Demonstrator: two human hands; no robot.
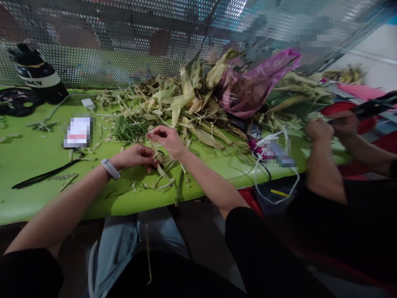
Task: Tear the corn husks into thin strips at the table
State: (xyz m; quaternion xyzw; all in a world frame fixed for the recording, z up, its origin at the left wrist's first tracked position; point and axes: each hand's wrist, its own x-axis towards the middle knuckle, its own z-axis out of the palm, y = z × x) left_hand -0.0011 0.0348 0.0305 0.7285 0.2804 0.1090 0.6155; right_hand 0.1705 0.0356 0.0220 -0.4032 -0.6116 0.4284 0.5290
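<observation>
My left hand [138, 156], with a pale watch band at the wrist, is closed in a pinch low over the table. It grips a pale, limp plant strip [156, 150]. Close beside it on the right, my right hand [170, 141] is also closed, fingertips pinching the upper end of this strip. Just behind the hands lies a heap of thin green vegetable shreds [130, 129]. Trimmed bits of stalk [155, 186] are scattered on the green tabletop [102, 198] in front of them.
Behind the hands rises a big pile of corn husks [186, 99] with a purple plastic bag [248, 89]. A phone [78, 131], a dark bottle [39, 74] and a white charger [88, 104] stand or lie left. White cable [256, 178] hangs over the edge. A co-worker's hands [321, 128] work at right.
</observation>
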